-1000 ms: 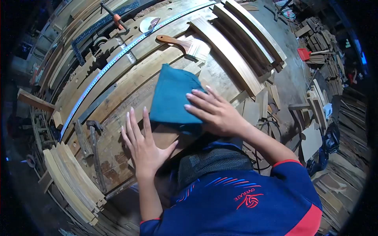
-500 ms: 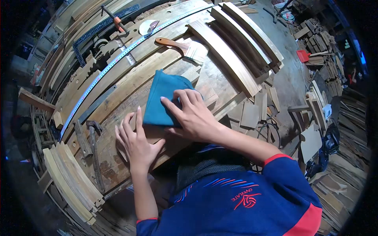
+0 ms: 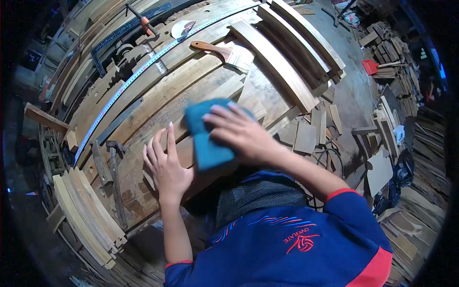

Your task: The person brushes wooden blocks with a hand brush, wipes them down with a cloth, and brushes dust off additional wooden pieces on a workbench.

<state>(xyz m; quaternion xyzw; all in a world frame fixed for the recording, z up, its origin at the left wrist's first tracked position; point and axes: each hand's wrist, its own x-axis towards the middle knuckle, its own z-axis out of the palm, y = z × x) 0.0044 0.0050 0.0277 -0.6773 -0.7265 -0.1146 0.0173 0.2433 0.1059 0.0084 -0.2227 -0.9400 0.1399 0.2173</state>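
My right hand (image 3: 241, 131), smeared by motion, presses its fingers over a teal cloth-like sheet (image 3: 209, 152). Its thumb is hidden. The sheet lies over a brown wooden piece (image 3: 185, 146) near the bench's front edge and covers much of it. On the left part of that piece rests my left hand (image 3: 168, 174), its fingers stretched and apart, thumb toward the sheet. A wide paintbrush (image 3: 210, 48) with a wooden handle lies beyond my hands. To the left, a hammer (image 3: 114, 167) lies on the bench.
Curved wooden pieces (image 3: 272, 62) stand at the back right of the workbench (image 3: 134, 191). A tape measure (image 3: 119, 91) stretches across the bench. More curved strips (image 3: 86, 215) are stacked at the left. Offcuts (image 3: 306, 138) and dark cables lie right of the bench.
My right hand has moved slightly right with the teal sheet, whose near end now hangs lower toward me. The left hand stays nearly in place.
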